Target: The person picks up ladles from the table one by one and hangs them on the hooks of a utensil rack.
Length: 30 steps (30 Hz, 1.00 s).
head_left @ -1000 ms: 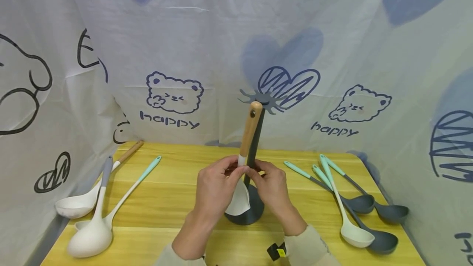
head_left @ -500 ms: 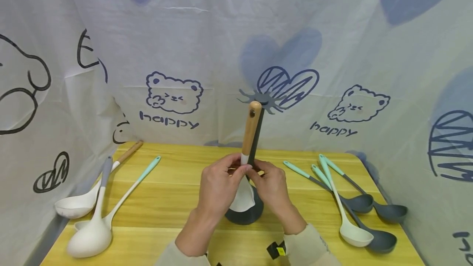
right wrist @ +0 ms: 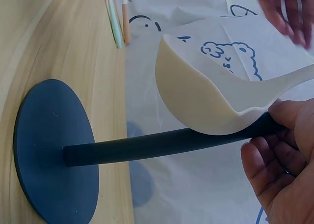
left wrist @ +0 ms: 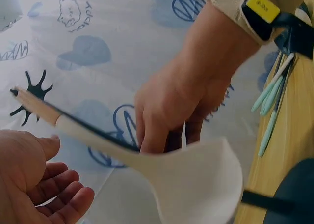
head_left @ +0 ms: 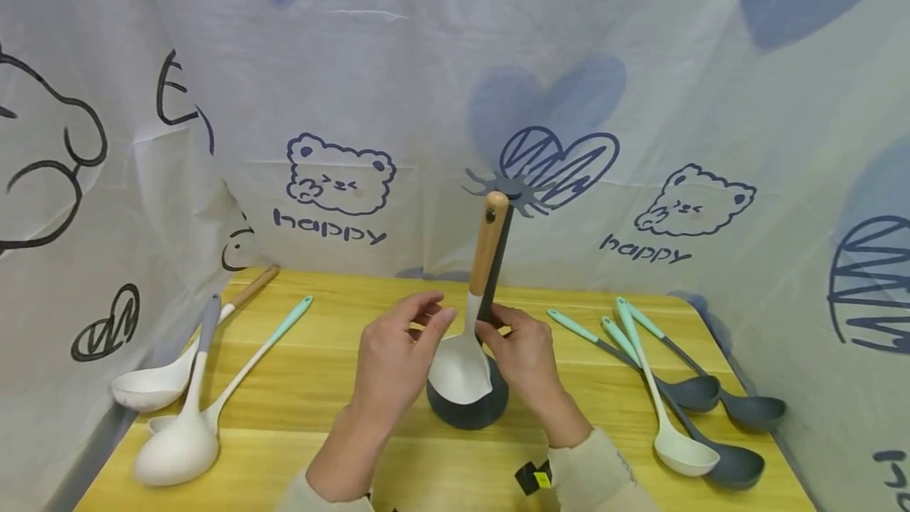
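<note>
The left hand (head_left: 401, 358) has let go: its fingers are parted and loosely bent, just beside the white ladle (head_left: 473, 310) and apart from it. The right hand (head_left: 522, 350) pinches the dark pole (right wrist: 142, 145) of the utensil stand between thumb and fingers, close behind the ladle's neck; whether it also touches the ladle is unclear.

The ladle stands along the pole, its long axis near vertical, the top leaning slightly right in the head view. Its wooden handle points up to the hooked crown (head_left: 522, 200), though whether it hangs on a hook is hard to tell. The bowl is down, opening upward above the round base (head_left: 465, 415).

Farther out on the table (head_left: 306, 385), three ladles (head_left: 178, 453) lie left and four mint-handled ladles (head_left: 682, 453) right.
</note>
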Motion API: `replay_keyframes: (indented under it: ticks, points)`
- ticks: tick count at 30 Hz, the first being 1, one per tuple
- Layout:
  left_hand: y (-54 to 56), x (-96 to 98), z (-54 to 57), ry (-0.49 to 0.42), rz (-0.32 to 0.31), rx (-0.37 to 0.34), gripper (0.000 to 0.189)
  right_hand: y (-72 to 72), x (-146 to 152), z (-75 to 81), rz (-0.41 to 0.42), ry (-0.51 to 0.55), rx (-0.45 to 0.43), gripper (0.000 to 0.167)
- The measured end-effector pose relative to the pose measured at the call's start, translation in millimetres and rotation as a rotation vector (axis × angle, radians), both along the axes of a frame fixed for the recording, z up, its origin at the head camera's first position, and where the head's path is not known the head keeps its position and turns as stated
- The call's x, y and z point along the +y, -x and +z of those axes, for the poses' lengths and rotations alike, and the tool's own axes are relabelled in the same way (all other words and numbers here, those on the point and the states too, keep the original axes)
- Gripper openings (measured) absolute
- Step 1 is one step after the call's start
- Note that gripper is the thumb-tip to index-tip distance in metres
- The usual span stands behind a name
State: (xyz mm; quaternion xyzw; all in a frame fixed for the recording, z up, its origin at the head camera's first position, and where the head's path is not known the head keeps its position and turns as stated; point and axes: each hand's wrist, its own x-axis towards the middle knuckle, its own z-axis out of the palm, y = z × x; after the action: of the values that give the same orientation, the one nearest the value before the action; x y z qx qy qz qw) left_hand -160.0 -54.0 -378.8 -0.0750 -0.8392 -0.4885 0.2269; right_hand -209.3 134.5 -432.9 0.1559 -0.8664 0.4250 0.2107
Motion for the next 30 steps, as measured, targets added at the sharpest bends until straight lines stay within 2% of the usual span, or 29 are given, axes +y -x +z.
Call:
replay_keyframes:
  ticks: [5,10,14,23,27,30]
  points:
    - [8.0,-41.9,-5.9,0.122,0.093,-0.11,0.023,0.8,0.4,0.2,0.004,0.01,0.004,0.013]
    - [16.8,-95.5,-13.2,0.262,0.173,-0.175,0.023,1.6,0.1,0.3,0.011,0.014,0.017,0.014]
    - [18.2,-137.1,-19.6,0.359,0.232,-0.221,0.024,1.0,-0.1,-0.2,0.016,0.021,0.011,0.014]
    - [14.6,-227.3,-30.1,0.53,0.262,-0.39,0.03,-0.6,-1.5,0.9,0.015,0.039,-0.016,0.013]
    - [12.2,-255.5,-35.1,0.569,0.276,-0.43,0.029,-0.5,-0.6,0.0,0.011,0.04,-0.011,0.014]
    - [11.9,-269.8,-39.6,0.586,0.271,-0.478,0.029,0.1,0.1,-0.5,0.015,0.042,-0.012,0.014]
